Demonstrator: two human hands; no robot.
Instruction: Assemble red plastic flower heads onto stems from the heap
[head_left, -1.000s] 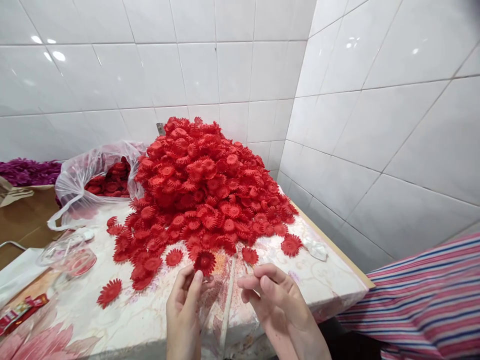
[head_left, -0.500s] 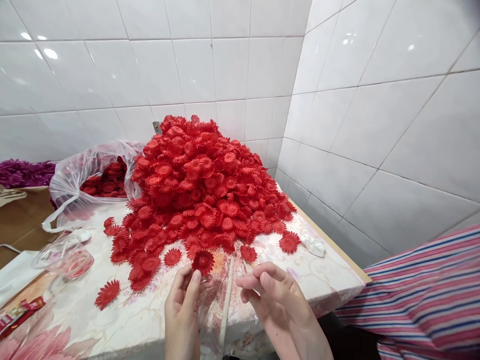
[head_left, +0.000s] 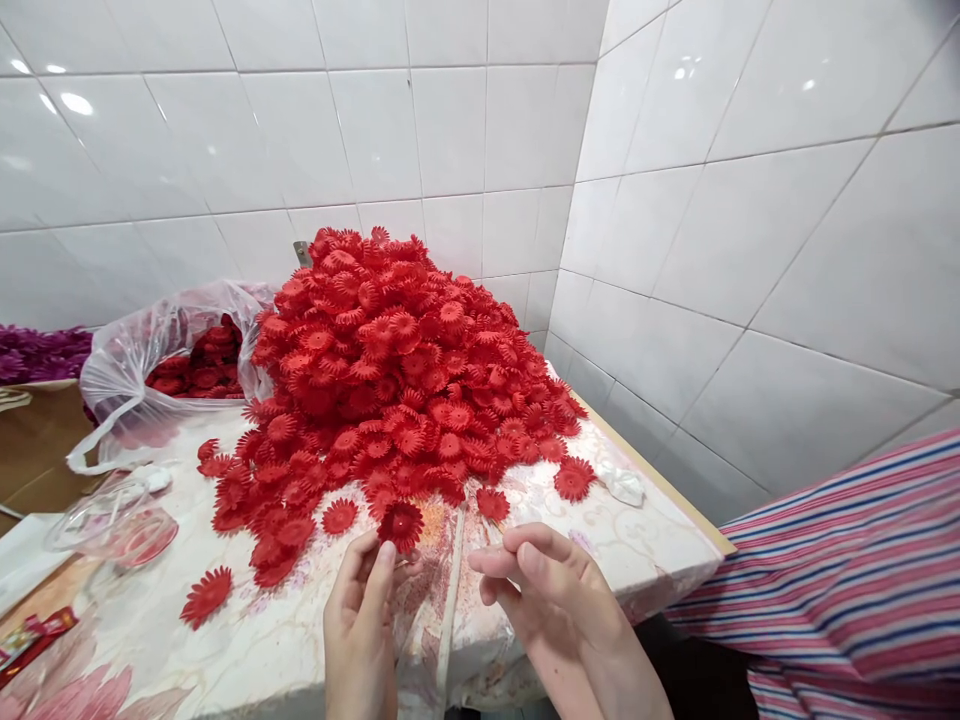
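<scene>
My left hand (head_left: 364,610) pinches a dark red artificial flower (head_left: 400,526) between thumb and fingers; its round face with a pale dot at the centre points up toward me. Just to the right, my right hand (head_left: 551,600) hovers above the table's front part, fingers loosely bent and apart, with nothing visible in them. A gap separates the two hands. Beyond them rises a large heap of red artificial flowers (head_left: 397,370). Single loose flowers lie near its front, among them a red flower (head_left: 340,516) and another red flower (head_left: 493,503).
Left of the heap sits a clear plastic bag (head_left: 120,360) of darker red flowers. Purple flowers (head_left: 41,350), a cardboard box (head_left: 45,440), a clear plastic container (head_left: 112,525) and a red wrapper (head_left: 37,640) are at the left. Striped cloth (head_left: 840,580) hangs at the right.
The whole view has shifted slightly, so things appear a little further left. My left hand keeps its hold on the flower, and both hands look nearly unchanged in pose.
</scene>
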